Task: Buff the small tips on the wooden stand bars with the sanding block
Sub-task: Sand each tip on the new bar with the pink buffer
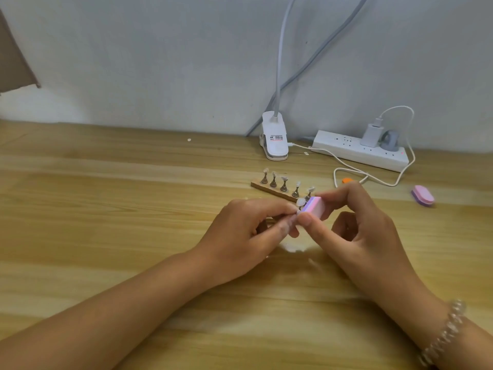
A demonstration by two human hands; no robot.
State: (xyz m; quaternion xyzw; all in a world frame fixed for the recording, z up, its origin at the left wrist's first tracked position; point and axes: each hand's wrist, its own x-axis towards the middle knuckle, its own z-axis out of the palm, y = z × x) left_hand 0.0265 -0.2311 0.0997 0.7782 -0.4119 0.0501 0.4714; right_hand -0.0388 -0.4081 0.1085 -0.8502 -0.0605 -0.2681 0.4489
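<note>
Head camera view, looking down at a wooden counter [106, 209] that meets a pale wall [160, 62]. Two bare forearms reach in from the bottom edge, and the hands meet near the middle.

The right hand [360, 231] grips a small sanding block [316, 206], pink with a purple layer. Its thumb is at the near end and its fingers curl over the top. The left hand [245, 233] has curled fingers, with thumb and fingertips pinching something small just under a clear tip [301, 202]. The fingers hide what exactly it pinches. The block's left end sits against that tip.

Just behind the hands a wooden stand bar [272, 189] lies at a slant. It carries five upright metal pegs [284, 184], each topped by a pale tip. A patch of white dust [294, 248] lies on the counter beneath the hands. A beaded bracelet [445, 332] circles the right wrist.

By the wall stands a white clamp [274, 140] with a flexible neck rising out of view. To its right is a white power strip [354, 152] with a charger [371, 134] plugged in, and a white cable [392, 185] loops across the counter. A small orange object [346, 180] sits just behind the right hand's fingers. Well off to the right lies a second block [423, 195], oval, pink and purple.
</note>
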